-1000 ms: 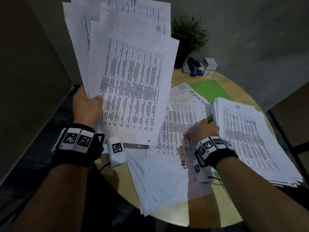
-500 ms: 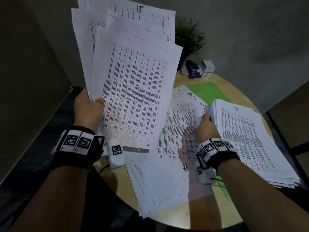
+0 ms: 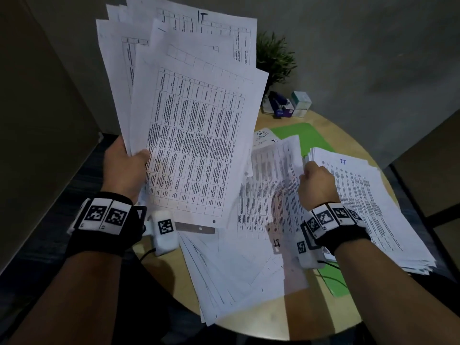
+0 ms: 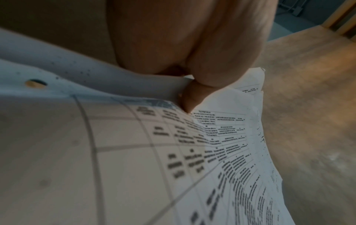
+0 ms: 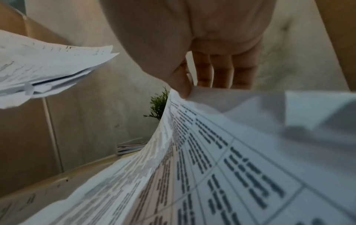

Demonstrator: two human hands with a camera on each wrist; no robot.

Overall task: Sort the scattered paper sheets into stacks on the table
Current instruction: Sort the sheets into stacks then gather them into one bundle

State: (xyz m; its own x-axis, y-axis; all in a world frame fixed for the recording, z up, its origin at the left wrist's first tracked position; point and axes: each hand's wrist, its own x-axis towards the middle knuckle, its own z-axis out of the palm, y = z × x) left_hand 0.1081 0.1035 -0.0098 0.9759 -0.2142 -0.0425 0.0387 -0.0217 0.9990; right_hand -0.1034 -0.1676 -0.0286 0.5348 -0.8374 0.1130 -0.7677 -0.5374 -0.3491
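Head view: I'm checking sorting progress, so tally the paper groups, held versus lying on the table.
Held: 2, the fanned sheets in the left hand, one sheet pinched by the right hand.
On the table: 2, the loose pile, the stack marked IT.
Total: 4.

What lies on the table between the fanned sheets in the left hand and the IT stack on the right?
In the head view, the middle pile, whose top sheet the right hand pinches and lifts.
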